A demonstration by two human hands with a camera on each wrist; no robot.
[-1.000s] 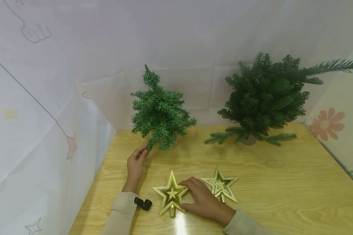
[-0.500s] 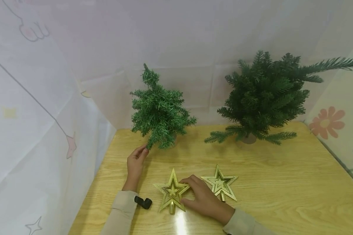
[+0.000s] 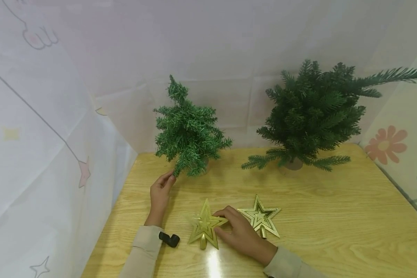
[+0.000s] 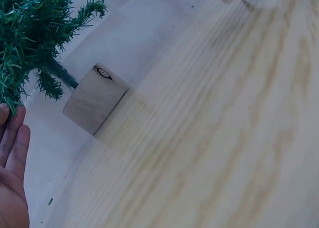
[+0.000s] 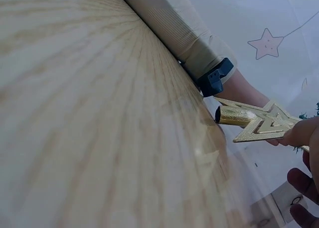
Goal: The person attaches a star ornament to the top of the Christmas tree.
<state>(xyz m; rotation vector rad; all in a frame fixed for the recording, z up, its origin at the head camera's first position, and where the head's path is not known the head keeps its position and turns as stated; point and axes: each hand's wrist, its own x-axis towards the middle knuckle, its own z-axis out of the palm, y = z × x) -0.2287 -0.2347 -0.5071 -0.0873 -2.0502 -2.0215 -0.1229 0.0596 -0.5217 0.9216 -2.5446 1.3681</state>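
In the head view, the left hand [image 3: 160, 197] pinches a low branch tip [image 3: 177, 172] of the small tree [image 3: 191, 123], which stands at its one o'clock; the right hand [image 3: 244, 235] pinches one point of the gold star [image 3: 205, 223] at its nine o'clock, with the second star [image 3: 260, 218] flat on the table [image 3: 316, 200] at its two o'clock. In the left wrist view the wooden base [image 4: 97, 98] sits at three o'clock from those fingertips; a hard tug on the branch could tip the tree. In the right wrist view the star's socket [image 5: 234, 115] points toward nine o'clock, seemingly off the wood; gripped only at one point, the star could swing or slip. Compared with half a second ago, the star has tilted, its far point blurring, while the left hand stays put.
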